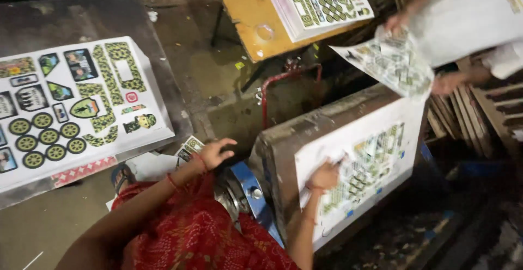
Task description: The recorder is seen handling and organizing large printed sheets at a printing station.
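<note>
My right hand (324,176) is closed on the left edge of a white printed sticker sheet (370,161) that lies on the tilted bed of a grey press (283,150). Fingers spread, my left hand (215,153) hovers empty just right of a small printed sheet (188,147) and above a round metal machine part (231,194). My red patterned garment (190,232) fills the bottom middle. At the top right another person's hands (447,82) hold a curled printed sheet (392,60) above the press.
A stack of sticker sheets (76,106) lies on a grey metal table (71,19) at left. Another stack (321,0) sits on a yellow tabletop (245,14). A red pipe frame (278,79) stands behind the press. Wooden racks (474,117) line the right.
</note>
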